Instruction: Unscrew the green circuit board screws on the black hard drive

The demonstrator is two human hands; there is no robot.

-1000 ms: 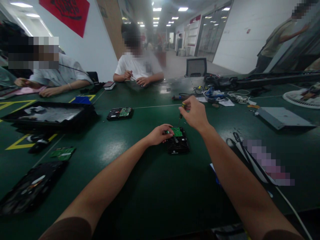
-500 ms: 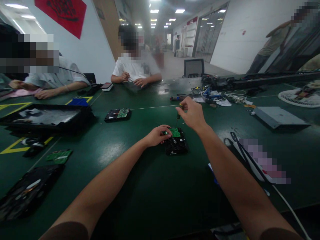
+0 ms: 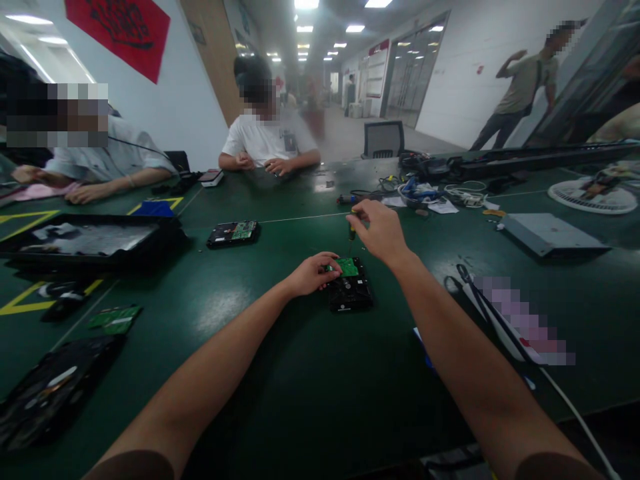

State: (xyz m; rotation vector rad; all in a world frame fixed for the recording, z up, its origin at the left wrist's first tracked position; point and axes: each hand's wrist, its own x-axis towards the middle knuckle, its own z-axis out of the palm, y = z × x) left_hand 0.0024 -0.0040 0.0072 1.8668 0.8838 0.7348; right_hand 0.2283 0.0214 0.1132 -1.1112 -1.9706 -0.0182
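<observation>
A black hard drive (image 3: 350, 292) with a green circuit board (image 3: 347, 267) on top lies on the dark green table (image 3: 310, 373) in front of me. My left hand (image 3: 313, 273) rests on the drive's left edge, fingers curled against the board. My right hand (image 3: 380, 230) is pinched round the handle of a small screwdriver (image 3: 352, 231), held upright with its tip down over the board's far end.
A second hard drive (image 3: 233, 234) lies further left. A black tray (image 3: 90, 237), a loose green board (image 3: 115, 319) and an opened drive (image 3: 55, 387) sit at the left. Cables (image 3: 425, 190) and a grey box (image 3: 550, 233) lie right. Two people sit across the table; another stands at the far right.
Both hands have held their places on the drive and the screwdriver. The view has shifted slightly, and the standing person at the right has moved.
</observation>
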